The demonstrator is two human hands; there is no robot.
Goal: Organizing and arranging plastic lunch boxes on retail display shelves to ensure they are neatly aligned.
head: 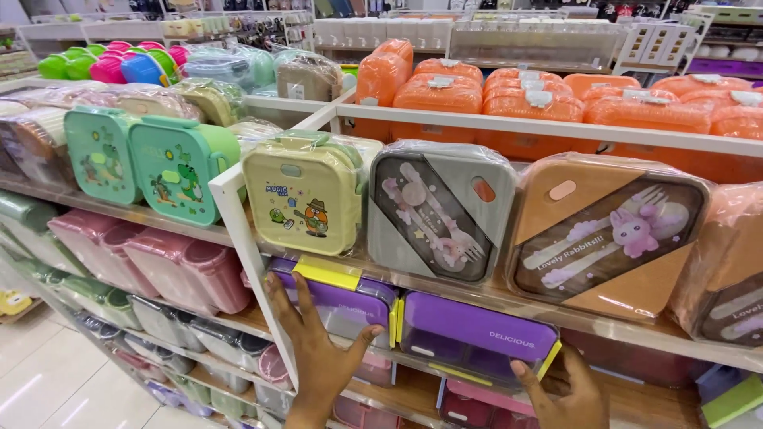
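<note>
Hands point(318, 349) at purple boxes point(477, 334), yellow point(302, 195) and grey point(437, 210) lunchboxes overhead.

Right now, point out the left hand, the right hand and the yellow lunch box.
left hand point(318, 349), head view, back of the hand
right hand point(568, 401), head view, back of the hand
yellow lunch box point(302, 195), head view, front lid

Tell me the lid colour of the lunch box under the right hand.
Purple, with yellow side clips. The head view shows the lunch box above the right hand.
</note>
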